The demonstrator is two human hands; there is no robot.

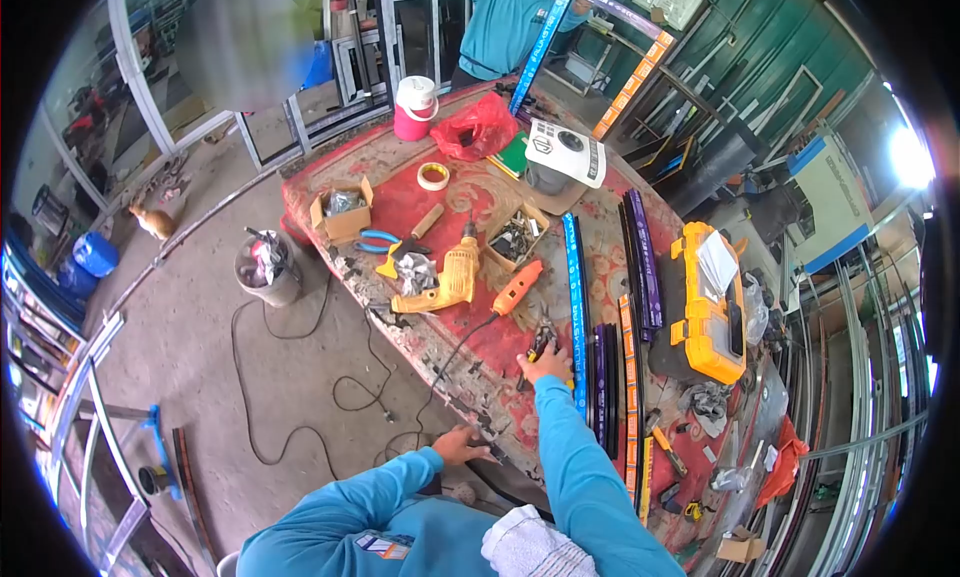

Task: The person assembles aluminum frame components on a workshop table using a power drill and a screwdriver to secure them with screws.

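Observation:
My right hand [547,365] is on the red-covered table [484,349], its fingers closed round a dark hand tool [542,341] beside the blue-taped metal profile [575,307]. Close to the table's front edge is my left hand [461,445]; its fingers point at the edge, and whether they hold anything is too small to tell. An orange power tool [518,287] with a black cord lies beyond my right hand. To its left rests a yellow drill [452,281]. Dark, purple and orange-taped profiles [629,377] lie to the right of my right hand.
Across the table a co-worker [505,27] in a blue shirt holds a taped frame [545,47]. A yellow-and-black toolbox [708,307] stands on the right. A bucket [270,277] and loose cords [300,432] are on the floor at left. An open box of small parts [517,234] sits mid-table.

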